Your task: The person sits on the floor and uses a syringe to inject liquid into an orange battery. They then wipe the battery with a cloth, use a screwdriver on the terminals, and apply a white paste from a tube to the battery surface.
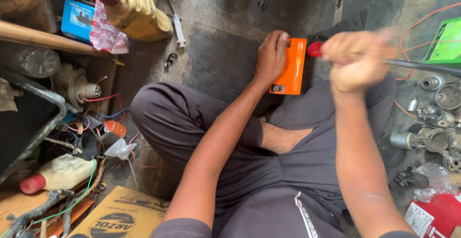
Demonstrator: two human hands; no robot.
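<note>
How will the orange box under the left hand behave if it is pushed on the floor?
The orange box looks rigid and flat-sided, so it would probably slide, not roll. It stands on a narrow face, so a push may tip it. The left hand resting on it probably steadies it.

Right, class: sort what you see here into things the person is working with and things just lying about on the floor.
In use:
- orange box, steadied by the left hand
- red-handled tool, held in the blurred right hand

Lying about:
- yellow bottle
- syringe
- green box
- metal parts
- cardboard box
</note>
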